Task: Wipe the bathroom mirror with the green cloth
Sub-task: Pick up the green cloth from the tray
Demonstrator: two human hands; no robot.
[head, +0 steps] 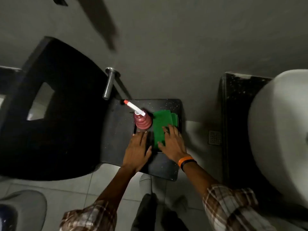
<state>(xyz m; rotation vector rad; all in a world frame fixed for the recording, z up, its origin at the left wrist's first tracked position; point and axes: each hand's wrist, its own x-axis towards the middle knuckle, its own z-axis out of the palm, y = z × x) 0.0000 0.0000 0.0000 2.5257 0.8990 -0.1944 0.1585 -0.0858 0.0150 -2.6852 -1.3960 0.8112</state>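
So right now your right hand is lying flat on the green cloth, fingers spread and loose, not pinching anything yet, so call that grip apart. The cloth sits folded on the right side of the small dark surface, just beside the pink bottle, which stands to its left with its white nozzle angled up and away. The cloth's long axis runs away from you, from your palm toward the wall, and your right hand covers its near end, so most of the green shows beyond your fingertips. Your left hand is also flat and open, resting on the dark surface just left of the cloth and near the bottle's base, holding nothing. The right hand is clearly the nearer one, since it's already touching the cloth. I'd guess the next thing is just curling those fingers to gather the near end and lifting it. No mirror is in view here, so the wiping hasn't started.
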